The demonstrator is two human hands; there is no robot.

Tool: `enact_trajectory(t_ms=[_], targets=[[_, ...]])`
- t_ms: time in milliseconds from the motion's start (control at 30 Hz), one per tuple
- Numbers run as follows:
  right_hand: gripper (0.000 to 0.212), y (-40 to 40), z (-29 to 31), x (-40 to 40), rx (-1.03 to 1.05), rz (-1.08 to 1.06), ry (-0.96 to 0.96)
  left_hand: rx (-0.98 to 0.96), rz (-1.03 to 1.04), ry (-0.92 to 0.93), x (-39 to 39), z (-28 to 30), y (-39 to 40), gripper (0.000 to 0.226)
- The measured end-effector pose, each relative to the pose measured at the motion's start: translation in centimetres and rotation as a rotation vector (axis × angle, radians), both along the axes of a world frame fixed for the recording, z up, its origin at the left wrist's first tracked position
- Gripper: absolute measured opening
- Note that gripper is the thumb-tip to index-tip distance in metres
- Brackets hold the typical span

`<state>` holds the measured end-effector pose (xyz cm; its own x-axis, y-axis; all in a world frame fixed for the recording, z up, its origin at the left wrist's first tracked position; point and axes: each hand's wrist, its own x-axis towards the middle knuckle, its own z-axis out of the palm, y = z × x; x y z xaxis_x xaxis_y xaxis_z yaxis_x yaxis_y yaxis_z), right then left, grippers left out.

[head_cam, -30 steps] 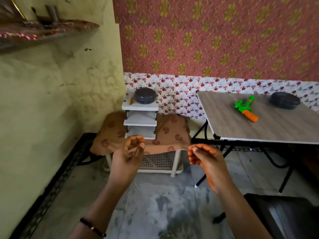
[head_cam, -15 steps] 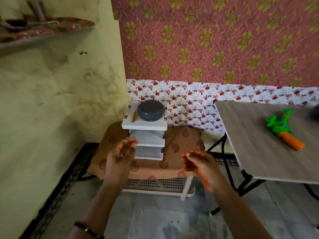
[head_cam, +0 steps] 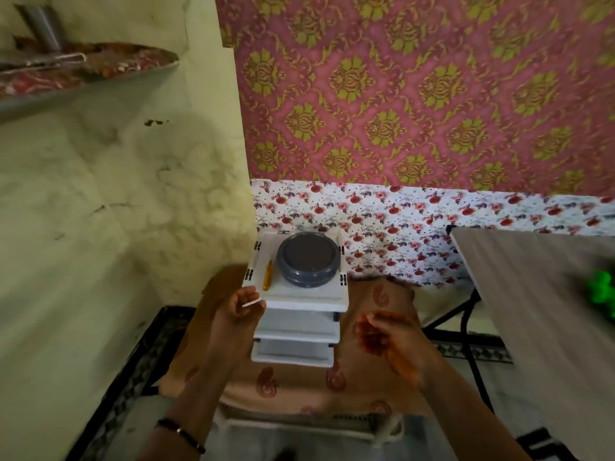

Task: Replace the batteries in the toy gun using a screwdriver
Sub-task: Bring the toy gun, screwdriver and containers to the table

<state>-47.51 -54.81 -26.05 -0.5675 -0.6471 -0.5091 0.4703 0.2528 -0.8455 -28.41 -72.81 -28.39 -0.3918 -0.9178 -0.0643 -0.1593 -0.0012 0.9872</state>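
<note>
Yellow plastic makes the handle of the small screwdriver [head_cam: 267, 276], which lies flat on top of the white drawer unit [head_cam: 299, 324], just beside the round grey lidded box [head_cam: 308, 259]. It looks light and stiff, and the smooth handle may be a bit slippery. The best place to take hold is likely the yellow handle, with a pinch of the thumb and fingers.

The person's left hand [head_cam: 242, 306] is up near the front left corner of the drawer unit, just below the screwdriver and close to it, but not touching it. Its fingers are loosely bent and hold nothing. The right hand [head_cam: 386, 334] hangs in the air to the right of the drawers, well apart from the screwdriver. Its fingers are loosely curled and it looks empty too, though it is blurry.

The green toy gun [head_cam: 603, 294] only peeks in at the right edge, lying on the grey wooden table [head_cam: 532, 294], far from both hands. It looks like light, hard plastic. It is too blurry to tell where its battery cover is.
</note>
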Motion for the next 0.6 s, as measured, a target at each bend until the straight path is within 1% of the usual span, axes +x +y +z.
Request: enact_trajectory(t_ms=[67,100,167,233,300,367,433,500,567,600], targets=[[0.021,-3.7,-0.4,-1.7,0.012,-0.007,-0.016,0.008,-0.027,-0.146,-1.6,-1.1,-4.7,0.026],[0.024,-4.5,-0.2,-1.8,0.009,0.017,-0.03,0.024,-0.035,-0.218,-2.1,-1.3,-5.7,0.029],[0.025,-7.1,-0.7,-2.7,0.029,0.049,-0.064,0.034,-0.102,-0.375,-3.5,-2.6,-8.0,0.04],[0.024,-9.7,-1.2,-3.5,0.04,0.008,-0.12,0.028,-0.205,-0.515,-4.8,-3.1,-9.6,0.052],[0.024,-12.3,-1.6,-4.4,0.036,-0.091,-0.213,0.011,-0.266,-0.568,-5.9,-3.8,-11.7,0.062],[0.022,-14.1,-1.9,-4.9,0.031,-0.163,-0.266,-0.112,-0.271,-0.617,-6.5,-4.3,-13.2,0.058],[0.02,-15.5,-2.2,-5.3,0.035,-0.205,-0.266,-0.214,-0.255,-0.677,-7.3,-4.8,-14.5,0.053],[0.015,-16.9,-2.5,-5.6,0.064,-0.235,-0.239,-0.156,-0.273,-0.694,-8.4,-5.3,-15.6,0.06],[0.003,-18.4,-3.0,-6.0,0.13,-0.278,-0.217,-0.08,-0.319,-0.693,-9.6,-5.9,-16.5,0.058],[0.008,-18.7,-3.0,-6.1,0.176,-0.284,-0.196,-0.072,-0.34,-0.697,-10.0,-6.2,-16.6,0.056]])
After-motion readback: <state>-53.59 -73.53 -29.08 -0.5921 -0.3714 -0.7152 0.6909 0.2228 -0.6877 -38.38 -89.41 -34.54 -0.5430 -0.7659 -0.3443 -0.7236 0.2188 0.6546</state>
